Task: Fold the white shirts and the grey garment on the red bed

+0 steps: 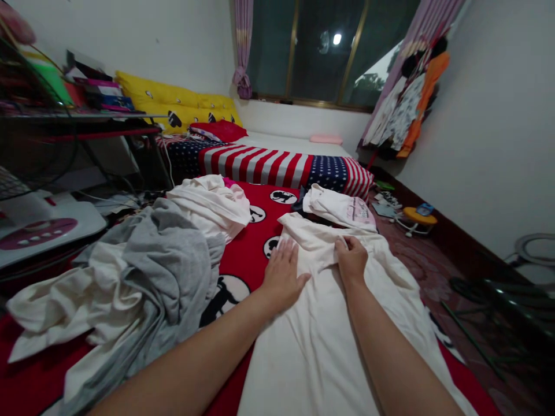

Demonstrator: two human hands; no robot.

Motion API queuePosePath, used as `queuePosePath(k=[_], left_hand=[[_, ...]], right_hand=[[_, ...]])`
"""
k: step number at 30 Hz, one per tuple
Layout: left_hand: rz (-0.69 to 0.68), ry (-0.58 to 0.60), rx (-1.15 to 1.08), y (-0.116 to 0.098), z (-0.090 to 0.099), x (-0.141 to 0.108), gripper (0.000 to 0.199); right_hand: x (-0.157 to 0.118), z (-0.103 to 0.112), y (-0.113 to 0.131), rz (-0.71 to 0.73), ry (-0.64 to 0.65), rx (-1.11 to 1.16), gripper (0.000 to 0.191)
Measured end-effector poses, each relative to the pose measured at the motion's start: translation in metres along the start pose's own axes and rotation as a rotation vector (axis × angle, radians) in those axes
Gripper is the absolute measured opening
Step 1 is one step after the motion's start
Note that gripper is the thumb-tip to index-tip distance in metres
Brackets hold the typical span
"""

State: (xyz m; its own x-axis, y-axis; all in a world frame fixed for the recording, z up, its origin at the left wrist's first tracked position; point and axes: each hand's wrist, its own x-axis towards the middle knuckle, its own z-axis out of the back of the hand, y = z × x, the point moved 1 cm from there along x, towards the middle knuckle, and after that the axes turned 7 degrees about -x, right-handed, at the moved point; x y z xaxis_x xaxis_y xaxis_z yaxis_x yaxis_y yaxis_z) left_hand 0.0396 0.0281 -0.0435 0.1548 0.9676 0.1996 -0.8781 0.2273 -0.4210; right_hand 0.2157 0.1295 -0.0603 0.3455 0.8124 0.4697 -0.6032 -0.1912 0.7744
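Note:
A large cream-white garment (312, 329) lies spread over the red cover in front of me, with creases running along it. My left hand (284, 274) rests flat on its left edge, fingers stretched out. Higher up and to the right, my right hand (351, 257) is closed, pinching a fold of the same cloth. Just beyond the garment is a folded white shirt (338, 205) with pink print. To the left sits a loose heap of grey and cream clothes (173, 260), and behind it a crumpled white cloth (212, 202).
The red cover (238, 254) bears round black-and-white figures. Behind it stands a bed with a stars-and-stripes sheet (269, 167). A desk (87, 118) is at the left. On the right are a yellow-topped stool (420, 216), a dark chair (520, 306) and hanging clothes (407, 110).

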Motion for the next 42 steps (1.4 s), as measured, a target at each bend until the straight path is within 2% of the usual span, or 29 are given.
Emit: queuePosePath(k=[3,7,11,16,20,23,26,28,31,35,38,42], left_hand=[[0.074,0.048,0.065,0.015,-0.011,0.001,0.082],[0.103,0.041,0.091,0.011,-0.005,-0.005,0.079],[0.134,0.044,0.077,0.006,-0.003,-0.005,0.079],[0.124,0.001,0.046,0.008,-0.005,-0.006,0.08],[0.127,-0.001,0.034,0.009,-0.005,-0.006,0.08],[0.119,-0.013,0.027,0.009,-0.006,-0.005,0.08],[0.108,-0.033,0.027,0.01,-0.008,-0.005,0.08],[0.107,-0.036,0.029,0.011,-0.009,-0.005,0.08],[0.117,-0.013,0.029,0.01,-0.009,-0.005,0.08],[0.129,0.003,0.028,0.008,-0.005,-0.004,0.08],[0.139,0.005,0.037,0.006,-0.002,-0.003,0.08],[0.161,0.015,0.026,0.005,-0.002,-0.003,0.08]], right_hand=[[-0.004,0.01,0.005,-0.051,-0.082,-0.147,0.019],[-0.008,0.018,0.01,-0.165,-0.036,-0.383,0.02],[0.006,0.014,0.016,-0.029,-0.029,-0.418,0.033],[0.043,-0.011,0.024,0.042,0.308,-0.562,0.034],[0.061,-0.024,0.023,0.066,0.451,-0.58,0.022],[0.065,-0.017,0.016,0.062,0.428,-0.601,0.019],[0.066,-0.005,0.01,0.012,0.342,-0.687,0.02],[0.065,-0.003,0.016,0.045,0.265,-0.75,0.025],[0.06,-0.021,0.042,0.246,0.216,-0.708,0.026],[0.048,-0.064,0.089,0.471,0.351,-0.507,0.019],[0.048,-0.094,0.105,0.454,0.457,-0.477,0.027],[0.063,-0.119,0.097,0.308,0.617,-0.483,0.019]])
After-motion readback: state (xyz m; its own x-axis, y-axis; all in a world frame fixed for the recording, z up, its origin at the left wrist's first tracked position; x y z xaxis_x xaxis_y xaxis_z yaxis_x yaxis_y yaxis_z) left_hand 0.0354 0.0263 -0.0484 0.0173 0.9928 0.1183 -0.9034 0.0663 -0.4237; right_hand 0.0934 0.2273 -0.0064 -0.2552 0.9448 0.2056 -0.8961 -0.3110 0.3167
